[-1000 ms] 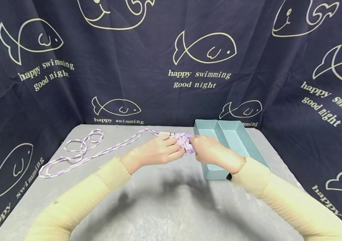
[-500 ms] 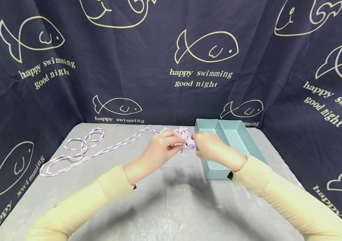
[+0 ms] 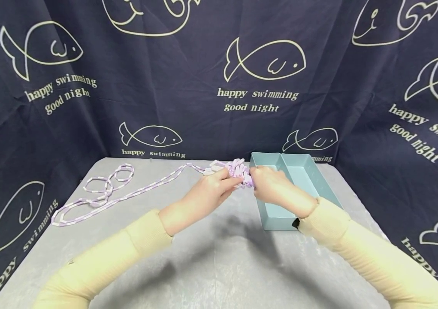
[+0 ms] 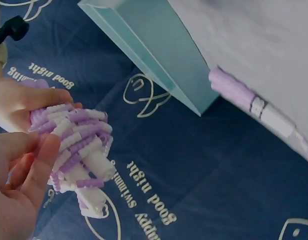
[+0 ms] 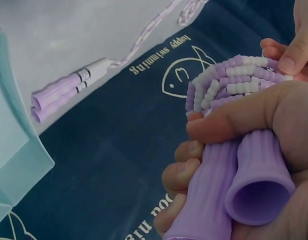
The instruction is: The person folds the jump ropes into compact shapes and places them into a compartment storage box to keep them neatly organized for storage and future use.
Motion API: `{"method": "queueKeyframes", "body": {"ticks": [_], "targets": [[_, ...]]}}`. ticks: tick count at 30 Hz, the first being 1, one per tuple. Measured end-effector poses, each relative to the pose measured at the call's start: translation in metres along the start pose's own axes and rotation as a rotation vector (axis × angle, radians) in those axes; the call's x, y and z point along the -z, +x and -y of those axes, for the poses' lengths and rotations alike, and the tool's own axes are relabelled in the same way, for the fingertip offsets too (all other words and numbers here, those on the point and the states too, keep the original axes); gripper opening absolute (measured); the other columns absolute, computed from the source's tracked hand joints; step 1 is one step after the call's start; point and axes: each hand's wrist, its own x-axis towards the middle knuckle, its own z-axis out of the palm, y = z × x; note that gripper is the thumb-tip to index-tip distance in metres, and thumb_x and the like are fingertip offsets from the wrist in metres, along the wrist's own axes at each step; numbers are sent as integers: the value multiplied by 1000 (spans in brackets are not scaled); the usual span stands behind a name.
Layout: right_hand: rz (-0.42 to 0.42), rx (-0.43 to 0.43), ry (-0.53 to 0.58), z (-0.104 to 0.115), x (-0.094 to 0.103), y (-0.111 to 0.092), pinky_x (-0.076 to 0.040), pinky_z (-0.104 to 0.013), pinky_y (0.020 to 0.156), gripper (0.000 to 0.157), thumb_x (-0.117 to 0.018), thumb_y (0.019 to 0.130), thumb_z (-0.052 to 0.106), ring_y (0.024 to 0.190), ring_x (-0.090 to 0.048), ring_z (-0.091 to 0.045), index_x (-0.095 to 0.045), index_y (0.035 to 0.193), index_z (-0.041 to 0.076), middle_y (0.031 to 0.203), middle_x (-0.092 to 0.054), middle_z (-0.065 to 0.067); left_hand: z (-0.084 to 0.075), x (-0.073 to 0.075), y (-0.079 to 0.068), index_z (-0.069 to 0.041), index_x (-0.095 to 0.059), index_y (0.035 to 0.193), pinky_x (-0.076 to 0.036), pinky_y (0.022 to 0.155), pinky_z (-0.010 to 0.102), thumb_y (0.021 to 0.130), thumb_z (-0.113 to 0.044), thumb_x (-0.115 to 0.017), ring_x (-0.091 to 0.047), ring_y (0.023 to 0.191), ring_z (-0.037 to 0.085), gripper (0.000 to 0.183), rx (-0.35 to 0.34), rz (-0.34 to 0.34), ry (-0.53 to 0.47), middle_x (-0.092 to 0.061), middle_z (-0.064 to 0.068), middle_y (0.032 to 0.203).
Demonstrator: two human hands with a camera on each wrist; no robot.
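Observation:
A purple-and-white beaded jump rope (image 5: 239, 82) is wound in several turns around its own paired handles (image 5: 261, 177). My right hand (image 3: 274, 189) grips the two purple handles side by side; their wide hollow ends face the right wrist camera. My left hand (image 3: 205, 195) pinches the beaded cord at the side of the wound bundle with thumb and fingertips. White handle ends (image 4: 96, 200) stick out past the coils in the left wrist view. The bundle is held up over the table's far part, left of the blue-green tray (image 3: 276, 224).
A second beaded jump rope (image 3: 141, 194) lies on the grey table (image 3: 188, 266), looped at the left. Its purple-and-white handles (image 5: 61, 95) rest near the far edge, behind the hands. The tray has two compartments. A dark blue curtain (image 3: 199, 120) encloses the table.
My left hand has let its fingers off the bundle's front and now pinches the cord near the right hand. The bundle has tilted and shifted slightly right; the second rope stays put.

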Motion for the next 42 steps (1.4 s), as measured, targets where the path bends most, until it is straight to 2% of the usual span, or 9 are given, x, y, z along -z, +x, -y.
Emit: {"method": "queueKeyframes", "body": {"ticks": [7, 12, 17, 21, 26, 32, 35, 38, 42], "targets": [[16, 14, -13, 0, 1, 0, -48, -49, 58, 14, -61, 74, 2, 79, -62, -30, -60, 88, 4, 84, -61, -11, 1, 4, 5, -9, -64, 94, -47, 57, 25, 81, 4, -64, -55, 78, 18, 19, -186, 7, 242, -55, 4, 89], [41, 34, 2, -1, -1, -1, -46, -43, 54, 10, -59, 73, 0, 70, -58, -25, -58, 81, 6, 77, -57, -7, 5, 8, 13, -10, -62, 93, -42, 68, 26, 87, 1, -57, -52, 89, 20, 14, -269, 135, 363, -58, 3, 101], [50, 56, -26, 1, -3, -3, -45, -40, 51, 10, -60, 72, 0, 68, -58, -24, -57, 80, 6, 74, -56, -7, 7, 9, 17, -11, -57, 93, -33, 69, 29, 91, -2, -47, -47, 87, 19, 13, -352, 282, 485, -57, 2, 97], [58, 88, -23, 3, -4, -4, -43, -36, 49, 11, -60, 71, -2, 64, -54, -22, -56, 77, 6, 71, -55, -6, 8, 6, 17, -12, -56, 90, -33, 67, 28, 93, -7, -43, -45, 82, 19, 15, -428, 293, 572, -54, 1, 90], [96, 135, 56, 3, -3, -4, -37, -30, 49, 13, -58, 70, -5, 61, -46, -18, -53, 74, 7, 67, -51, -4, 14, 1, 12, -9, -56, 90, -40, 69, 26, 93, -8, -42, -49, 81, 19, 14, -509, 177, 547, -55, 3, 88], [68, 128, 74, 3, -1, -5, -43, -34, 56, 14, -58, 71, -5, 66, -51, -20, -56, 81, 5, 73, -55, -6, 20, -10, 2, -2, -60, 88, -44, 59, 23, 89, -1, -50, -51, 65, 17, 10, -554, -142, 441, -55, 4, 74], [40, 102, 78, 5, 2, -7, -44, -35, 57, 14, -59, 71, -4, 68, -54, -21, -57, 83, 4, 75, -57, -7, 20, -14, -1, 0, -60, 87, -42, 54, 21, 87, 2, -51, -48, 58, 15, 9, -541, -254, 409, -53, 4, 67], [11, 95, 78, 8, 5, -8, -46, -37, 58, 16, -60, 71, -3, 71, -55, -23, -58, 86, 2, 78, -58, -9, 20, -17, -3, 0, -56, 83, -39, 49, 21, 86, 3, -49, -45, 52, 14, 9, -502, -299, 406, -48, 2, 61], [-3, 74, 88, 9, 10, -9, -47, -38, 59, 16, -60, 71, -3, 72, -56, -23, -58, 87, 1, 80, -59, -10, 20, -18, -2, 0, -54, 86, -43, 51, 22, 88, 4, -45, -49, 57, 17, 10, -440, -281, 375, -48, 4, 64]]}}
